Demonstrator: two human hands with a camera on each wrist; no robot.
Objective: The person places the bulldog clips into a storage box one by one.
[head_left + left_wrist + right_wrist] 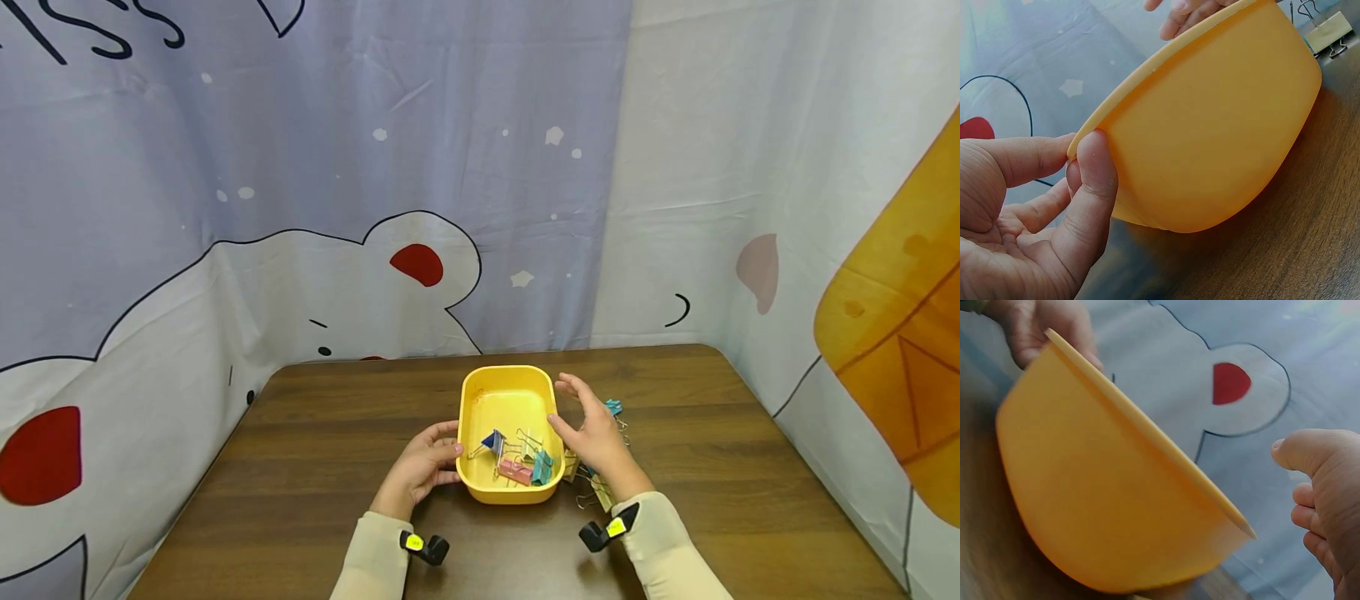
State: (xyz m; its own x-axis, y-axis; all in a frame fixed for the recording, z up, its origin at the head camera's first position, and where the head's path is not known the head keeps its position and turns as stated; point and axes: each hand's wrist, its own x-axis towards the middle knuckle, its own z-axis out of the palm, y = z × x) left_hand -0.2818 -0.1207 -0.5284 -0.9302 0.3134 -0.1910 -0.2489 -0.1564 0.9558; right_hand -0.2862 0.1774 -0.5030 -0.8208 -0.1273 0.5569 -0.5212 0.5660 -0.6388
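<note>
A yellow plastic bin [510,400] stands on the table with several binder clips inside: a blue one [494,442], a pink one [515,471], a teal one [542,468] and a pale yellow one. My left hand [420,467] pinches the bin's left rim; in the left wrist view one fingertip [1096,159] presses the outer wall [1216,125] just under the rim. On the other side, my right hand [600,433] holds nothing, its thumb and fingers spread beside the right rim. The right wrist view shows a gap between that hand [1335,494] and the bin [1104,481].
More binder clips lie on the table right of the bin, partly hidden under my right hand and wrist, among them a teal one [613,407] and a yellow one [602,493]. The wooden table [330,433] meets a printed curtain [525,208] at its back edge.
</note>
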